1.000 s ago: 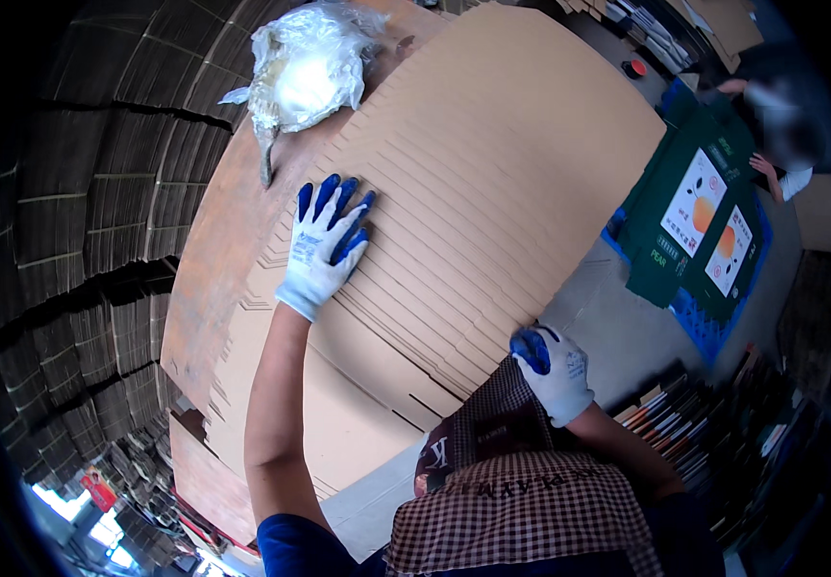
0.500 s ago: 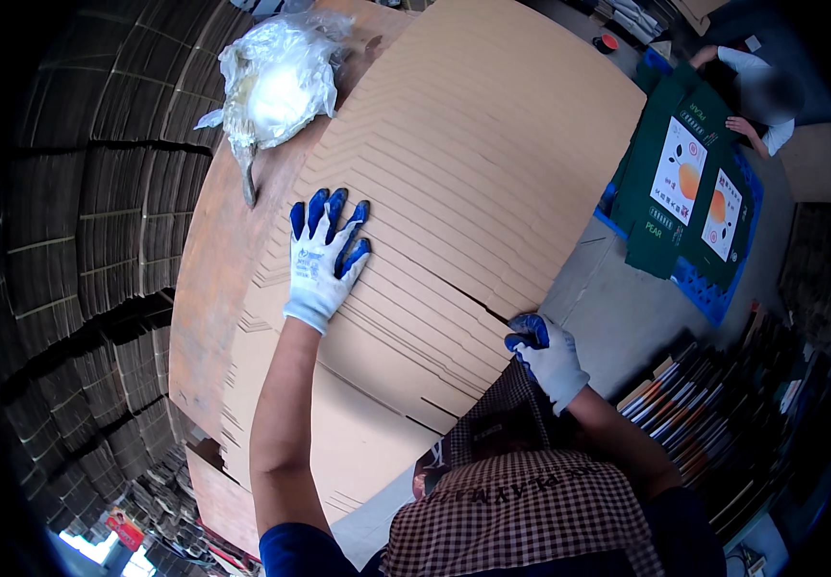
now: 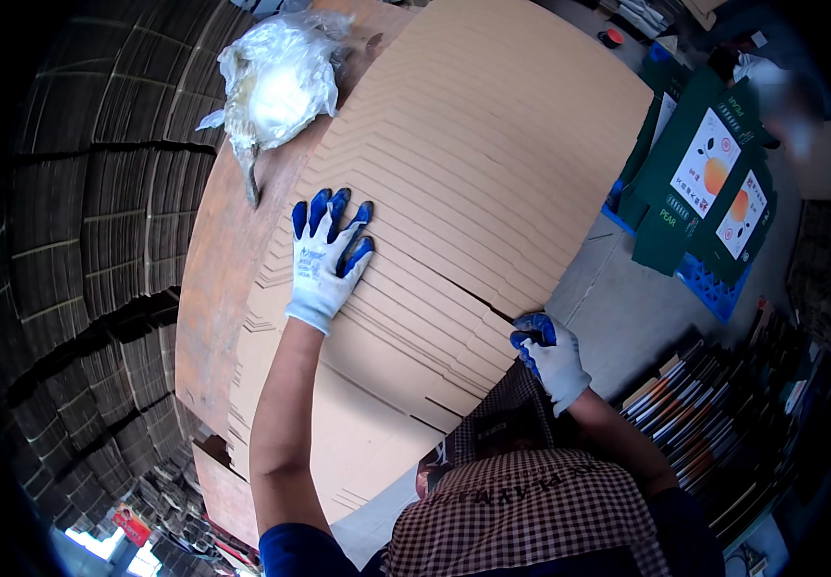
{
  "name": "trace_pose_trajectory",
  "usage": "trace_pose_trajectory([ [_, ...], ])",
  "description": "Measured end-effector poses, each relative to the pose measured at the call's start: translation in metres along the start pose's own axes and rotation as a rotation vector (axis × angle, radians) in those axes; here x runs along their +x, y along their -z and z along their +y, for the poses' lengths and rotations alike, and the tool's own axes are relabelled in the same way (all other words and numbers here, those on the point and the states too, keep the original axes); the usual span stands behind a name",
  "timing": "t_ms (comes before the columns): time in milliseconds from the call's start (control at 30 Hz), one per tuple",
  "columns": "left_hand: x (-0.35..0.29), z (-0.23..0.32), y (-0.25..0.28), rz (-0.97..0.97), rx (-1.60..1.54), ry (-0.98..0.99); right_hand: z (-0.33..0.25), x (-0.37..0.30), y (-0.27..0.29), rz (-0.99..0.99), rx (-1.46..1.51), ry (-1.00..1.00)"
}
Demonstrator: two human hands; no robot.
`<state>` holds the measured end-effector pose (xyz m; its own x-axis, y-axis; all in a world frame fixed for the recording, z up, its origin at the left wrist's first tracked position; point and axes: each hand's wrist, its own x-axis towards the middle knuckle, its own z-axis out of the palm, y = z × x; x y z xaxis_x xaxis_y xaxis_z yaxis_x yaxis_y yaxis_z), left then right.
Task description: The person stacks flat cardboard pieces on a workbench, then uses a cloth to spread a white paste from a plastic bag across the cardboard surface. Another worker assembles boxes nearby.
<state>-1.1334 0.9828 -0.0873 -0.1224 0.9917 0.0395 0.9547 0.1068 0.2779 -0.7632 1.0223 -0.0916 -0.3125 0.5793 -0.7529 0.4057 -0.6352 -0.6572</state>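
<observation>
worn, reddish-brown wooden tabletop [image 3: 215,298], centre left; tall tiers of dark, bound stacks [image 3: 112,212], far left, rising like a wall; grey floor [image 3: 596,287], right of centre, crossed by a thin line; patches of bright white light [image 3: 93,544], lower left.

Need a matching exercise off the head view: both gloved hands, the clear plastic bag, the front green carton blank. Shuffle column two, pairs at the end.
Things:
1. left gloved hand
2. right gloved hand
3. clear plastic bag
4. green printed carton blank

Place or state:
A. crumpled, on the worn brown tabletop
B. spread, palm down, on the overlapping cardboard sheets
C. off to the right, partly covering a blue plastic crate
D. fingers curled at the sheets' edge, near the checked apron

Pairs: 1-B, 2-D, 3-A, 4-C
</observation>
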Motion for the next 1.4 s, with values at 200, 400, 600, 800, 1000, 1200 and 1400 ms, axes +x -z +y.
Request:
trace_pose_trajectory([
  [200,0.000,0.003,-0.001,0.027,0.019,-0.002,0.011,0.008,0.001,0.069,-0.172,0.136],
  [400,-0.015,-0.010,0.006,0.068,-0.142,0.051,-0.021,-0.001,-0.006,0.248,-0.847,0.403],
  [600,-0.074,0.030,0.028,0.123,-0.188,-0.098,-0.056,-0.005,-0.018,0.124,-0.883,0.527],
  [800,-0.122,0.075,0.019,0.018,-0.251,-0.020,-0.055,-0.002,-0.071,-0.084,-1.008,0.544],
  [1000,-0.125,0.080,0.012,0.007,-0.295,-0.034,-0.049,0.007,-0.096,-0.180,-1.080,0.462],
  [1200,-0.129,0.070,0.012,0.077,-0.185,0.077,-0.047,0.006,-0.094,-0.139,-1.110,0.497],
  [1400,-0.127,0.064,0.009,0.055,-0.121,0.200,-0.021,-0.034,-0.049,-0.119,-1.251,0.607],
])
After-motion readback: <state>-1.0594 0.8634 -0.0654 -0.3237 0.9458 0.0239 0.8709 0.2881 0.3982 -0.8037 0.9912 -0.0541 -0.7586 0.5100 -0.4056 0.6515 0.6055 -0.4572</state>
